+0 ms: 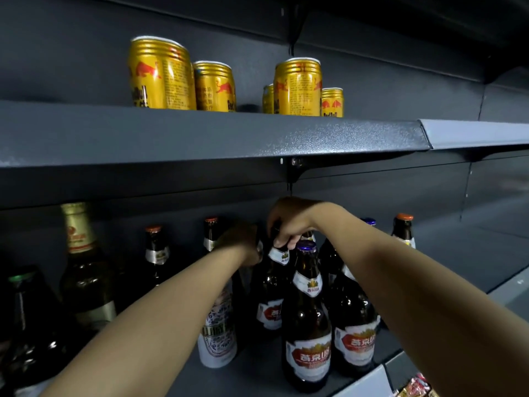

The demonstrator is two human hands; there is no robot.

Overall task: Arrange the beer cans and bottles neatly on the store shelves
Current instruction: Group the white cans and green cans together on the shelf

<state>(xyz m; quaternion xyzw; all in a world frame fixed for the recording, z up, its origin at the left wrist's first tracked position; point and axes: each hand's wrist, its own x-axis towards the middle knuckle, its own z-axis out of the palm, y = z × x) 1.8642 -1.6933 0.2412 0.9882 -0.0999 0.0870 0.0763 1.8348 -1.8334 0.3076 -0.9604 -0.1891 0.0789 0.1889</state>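
Note:
On the lower shelf (257,373) stand several brown beer bottles. My right hand (286,222) grips the top of the neck of a red-labelled bottle (270,287) in the second row. In front of it stands a blue-capped bottle (307,325) with the same red label, and another one (355,339) stands to its right. My left hand (240,242) reaches in just left of the held bottle, over a dark bottle; its fingers are hidden in shadow. A white-labelled bottle (219,339) stands partly behind my left forearm. Gold cans (161,75) stand on the upper shelf (200,138).
A tall gold-foil bottle (83,267) and a green-capped bottle (23,310) stand at the left. Orange-capped bottles (154,247) line the back, one (403,227) at the far right. More gold cans (297,87) sit on the upper shelf. Snack packets (415,388) show at the bottom right.

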